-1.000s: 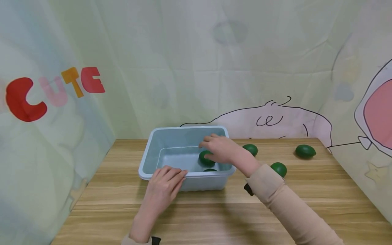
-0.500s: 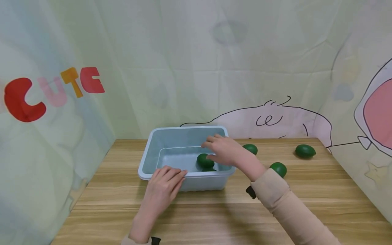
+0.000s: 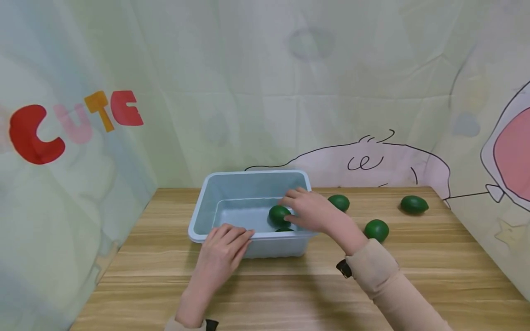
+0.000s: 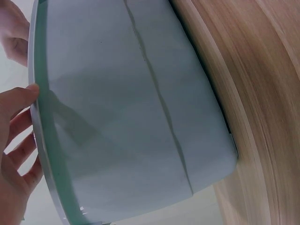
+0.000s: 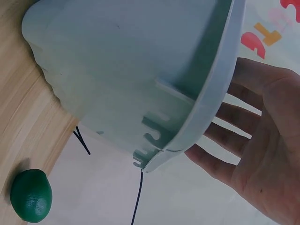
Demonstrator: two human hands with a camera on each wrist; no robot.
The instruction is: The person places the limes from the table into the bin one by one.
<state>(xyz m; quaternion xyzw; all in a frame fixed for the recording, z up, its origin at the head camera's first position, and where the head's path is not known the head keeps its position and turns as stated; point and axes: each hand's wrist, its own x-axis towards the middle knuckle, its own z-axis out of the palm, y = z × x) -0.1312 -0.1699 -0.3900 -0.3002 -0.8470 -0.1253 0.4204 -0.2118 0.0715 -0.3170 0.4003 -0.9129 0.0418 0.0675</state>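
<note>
A pale blue plastic basin [image 3: 265, 248] sits on the wooden table. My left hand [image 3: 221, 250] holds its near rim, fingers over the edge; the left wrist view shows the thumb at the rim. Inside at the right lies a dark green lime [image 3: 279, 214], a second one [image 3: 285, 229] partly hidden behind the near wall. Over the basin's right side is my right hand [image 3: 310, 209], fingers loosely extended and nothing gripped, its thumb tip overlapping the first lime's edge. The right wrist view shows the hand [image 5: 267, 126] beyond the basin's rim, its fingers spread.
Three more limes lie on the table right of the basin: one [image 3: 338, 202] just beyond my right wrist, another [image 3: 377, 230] beside the forearm, a third [image 3: 414, 205] near the back right. A printed cloth [image 3: 232, 128] hangs behind the table [image 3: 157, 262].
My right hand has come off the lime and shifted slightly right and nearer. That lime rolled left a little, then back. My left hand keeps its place on the rim.
</note>
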